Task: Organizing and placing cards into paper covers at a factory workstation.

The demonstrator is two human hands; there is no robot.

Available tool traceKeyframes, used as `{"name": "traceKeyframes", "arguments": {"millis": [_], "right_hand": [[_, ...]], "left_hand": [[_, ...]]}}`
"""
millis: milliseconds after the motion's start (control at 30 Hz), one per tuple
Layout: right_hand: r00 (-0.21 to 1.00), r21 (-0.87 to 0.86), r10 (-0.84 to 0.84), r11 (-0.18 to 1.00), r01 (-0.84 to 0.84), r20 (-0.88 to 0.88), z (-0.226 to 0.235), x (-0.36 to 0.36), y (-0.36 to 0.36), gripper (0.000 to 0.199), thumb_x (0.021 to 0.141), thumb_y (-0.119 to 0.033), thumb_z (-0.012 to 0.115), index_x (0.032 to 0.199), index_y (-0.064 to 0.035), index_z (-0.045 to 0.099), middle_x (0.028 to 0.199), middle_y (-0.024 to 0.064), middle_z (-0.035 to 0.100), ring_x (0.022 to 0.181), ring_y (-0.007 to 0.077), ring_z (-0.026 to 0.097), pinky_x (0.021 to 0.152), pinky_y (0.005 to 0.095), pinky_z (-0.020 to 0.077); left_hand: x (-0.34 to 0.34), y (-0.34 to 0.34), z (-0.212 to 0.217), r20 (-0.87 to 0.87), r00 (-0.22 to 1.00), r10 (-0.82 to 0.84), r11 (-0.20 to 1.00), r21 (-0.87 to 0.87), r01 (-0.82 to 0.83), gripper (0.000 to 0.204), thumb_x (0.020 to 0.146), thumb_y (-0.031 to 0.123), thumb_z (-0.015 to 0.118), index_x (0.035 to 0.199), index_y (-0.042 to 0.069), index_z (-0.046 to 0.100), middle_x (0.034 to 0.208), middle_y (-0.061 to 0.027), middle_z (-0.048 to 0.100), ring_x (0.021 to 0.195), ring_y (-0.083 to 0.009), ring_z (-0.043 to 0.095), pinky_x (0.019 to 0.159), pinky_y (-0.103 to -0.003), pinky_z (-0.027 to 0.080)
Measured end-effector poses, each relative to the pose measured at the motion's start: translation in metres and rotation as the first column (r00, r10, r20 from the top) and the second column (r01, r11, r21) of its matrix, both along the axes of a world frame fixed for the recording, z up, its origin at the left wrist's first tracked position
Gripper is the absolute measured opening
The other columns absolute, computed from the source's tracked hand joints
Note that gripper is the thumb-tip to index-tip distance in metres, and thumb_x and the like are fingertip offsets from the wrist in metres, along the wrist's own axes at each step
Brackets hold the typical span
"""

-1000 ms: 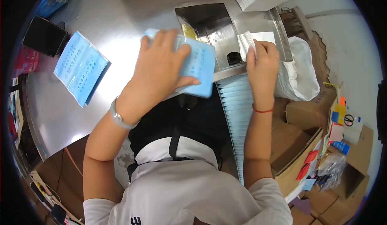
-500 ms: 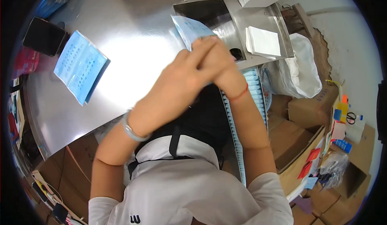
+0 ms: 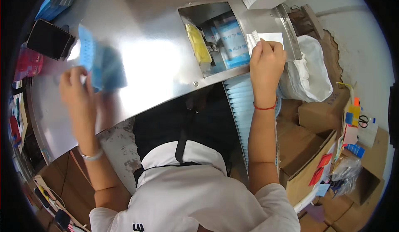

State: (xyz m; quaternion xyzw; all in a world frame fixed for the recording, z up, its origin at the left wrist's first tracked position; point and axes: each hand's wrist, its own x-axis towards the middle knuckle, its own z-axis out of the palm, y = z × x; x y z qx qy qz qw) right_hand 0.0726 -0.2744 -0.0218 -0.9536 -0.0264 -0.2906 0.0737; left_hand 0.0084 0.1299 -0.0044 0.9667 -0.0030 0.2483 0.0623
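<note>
The hands have split apart: the left hand [image 3: 77, 88] now swings a blue packet [image 3: 99, 67], fingers clamped on it, out toward the left edge of the steel worktop [image 3: 158, 57]. The right hand [image 3: 266, 63] pinches a white slip [image 3: 266, 38] by the machine's opening [image 3: 216, 36], where another blue packet [image 3: 232, 40] already sits.

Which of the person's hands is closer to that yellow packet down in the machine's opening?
Right. The right hand rests at the opening's right edge, beside the yellow packet; the left hand is far left across the steel table, holding a blue packet.
</note>
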Motion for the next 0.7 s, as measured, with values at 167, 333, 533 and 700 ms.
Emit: {"name": "traceKeyframes", "arguments": {"millis": [167,333,533,700], "right_hand": [[0.985,0.047,0.163,0.986,-0.161,-0.063,0.015,-0.006,-0.023,0.027,0.083,-0.010,0.068,0.107,0.0027,0.069,0.101,0.0140,0.060,0.093,0.0326,0.056,0.084,0.0415,0.0479],[0.921,0.121,0.342,0.938,-0.324,-0.187,0.038,-0.009,-0.039,0.030,0.079,-0.008,0.068,0.106,0.0039,0.069,0.101,0.0151,0.062,0.095,0.0335,0.059,0.084,0.0416,0.0493],[0.957,0.136,0.249,0.964,-0.230,-0.151,0.027,-0.007,-0.044,0.032,0.077,-0.009,0.068,0.106,0.0052,0.068,0.104,0.0155,0.064,0.094,0.0329,0.060,0.083,0.0407,0.0505],[0.955,0.070,0.284,0.958,-0.279,-0.084,0.024,-0.008,-0.037,0.031,0.078,-0.010,0.068,0.106,0.0034,0.069,0.103,0.0149,0.064,0.094,0.0323,0.060,0.083,0.0408,0.0508]], "left_hand": [[-0.003,-0.147,-0.010,-0.115,0.904,-0.413,0.897,-0.227,0.381,0.027,0.080,0.006,0.070,0.104,0.005,0.058,0.128,-0.0237,0.051,0.119,-0.0476,0.049,0.099,-0.057,0.041],[-0.010,-0.139,-0.013,-0.202,0.876,-0.438,0.893,-0.209,0.399,0.037,0.084,0.005,0.066,0.119,0.009,0.056,0.147,-0.0258,0.040,0.139,-0.0491,0.033,0.113,-0.054,0.031],[-0.012,-0.142,-0.008,-0.044,0.934,-0.355,0.926,-0.156,0.345,0.042,0.079,0.005,0.061,0.120,0.006,0.056,0.150,-0.0307,0.033,0.138,-0.0538,0.033,0.109,-0.062,0.032],[-0.012,-0.141,-0.013,-0.132,0.895,-0.425,0.879,-0.294,0.374,0.037,0.078,0.006,0.060,0.114,0.002,0.055,0.153,-0.0306,0.027,0.144,-0.0509,0.025,0.111,-0.065,0.025]]}}
